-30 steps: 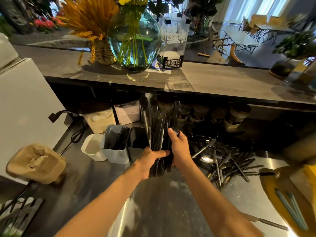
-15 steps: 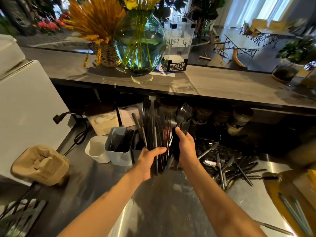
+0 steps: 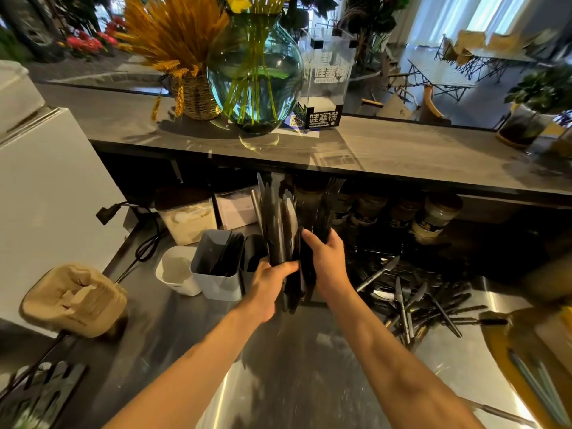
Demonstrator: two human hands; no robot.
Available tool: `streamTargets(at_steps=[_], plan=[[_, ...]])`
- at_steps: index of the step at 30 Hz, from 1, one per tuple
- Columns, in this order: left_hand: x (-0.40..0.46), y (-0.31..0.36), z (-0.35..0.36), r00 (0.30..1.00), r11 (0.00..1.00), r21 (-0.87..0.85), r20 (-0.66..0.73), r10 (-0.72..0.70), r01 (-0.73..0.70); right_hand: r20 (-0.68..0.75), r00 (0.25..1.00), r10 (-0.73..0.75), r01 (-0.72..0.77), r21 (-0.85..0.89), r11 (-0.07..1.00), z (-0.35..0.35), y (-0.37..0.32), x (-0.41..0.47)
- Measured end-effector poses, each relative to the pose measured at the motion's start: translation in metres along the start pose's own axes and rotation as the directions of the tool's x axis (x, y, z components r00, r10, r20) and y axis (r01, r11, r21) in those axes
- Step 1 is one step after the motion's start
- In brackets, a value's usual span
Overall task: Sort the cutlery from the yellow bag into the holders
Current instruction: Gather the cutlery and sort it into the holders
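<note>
The grip of both hands is clamped on one upright bundle of dark metal cutlery (image 3: 280, 233): left hand (image 3: 267, 286) low, right hand (image 3: 325, 261) beside, probably to keep it together above the grey plastic holders (image 3: 218, 264). More loose cutlery (image 3: 411, 295) lies on the steel surface (image 3: 309, 382), near the yellow bag (image 3: 526, 360).

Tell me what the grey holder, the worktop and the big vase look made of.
Grey holder: likely matte plastic, with smooth, dull, moulded walls. Worktop: probably brushed stainless steel, showing streaky bright reflections. Big vase: clear blue-green glass, since the stems show through.
</note>
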State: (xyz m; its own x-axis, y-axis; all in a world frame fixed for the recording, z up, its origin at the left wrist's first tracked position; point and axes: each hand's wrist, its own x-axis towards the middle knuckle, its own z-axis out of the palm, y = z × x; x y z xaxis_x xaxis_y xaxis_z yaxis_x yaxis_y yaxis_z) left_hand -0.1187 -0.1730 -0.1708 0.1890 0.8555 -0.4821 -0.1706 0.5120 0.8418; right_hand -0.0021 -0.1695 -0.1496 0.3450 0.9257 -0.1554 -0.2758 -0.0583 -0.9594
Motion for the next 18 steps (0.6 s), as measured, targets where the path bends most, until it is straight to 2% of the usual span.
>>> streamTargets(at_steps=[4,10,15,18], plan=[[0.002,0.004,-0.001,1.000,0.999,-0.047,0.014,-0.003,0.004,0.014,1.000,0.021,-0.021,0.044,0.999,-0.003,-0.003,0.002],[0.008,0.008,0.003,0.999,0.993,0.113,-0.024,0.034,-0.031,0.041,0.998,0.046,-0.049,0.088,0.995,0.002,0.001,0.004],[0.010,0.010,0.000,0.995,1.000,0.019,-0.099,0.015,-0.013,-0.002,0.991,0.131,-0.126,0.260,0.957,0.002,-0.005,0.008],[0.011,0.009,-0.007,0.997,0.999,-0.018,-0.069,0.027,-0.029,-0.018,0.989,0.148,-0.136,0.297,0.945,-0.007,-0.009,0.013]])
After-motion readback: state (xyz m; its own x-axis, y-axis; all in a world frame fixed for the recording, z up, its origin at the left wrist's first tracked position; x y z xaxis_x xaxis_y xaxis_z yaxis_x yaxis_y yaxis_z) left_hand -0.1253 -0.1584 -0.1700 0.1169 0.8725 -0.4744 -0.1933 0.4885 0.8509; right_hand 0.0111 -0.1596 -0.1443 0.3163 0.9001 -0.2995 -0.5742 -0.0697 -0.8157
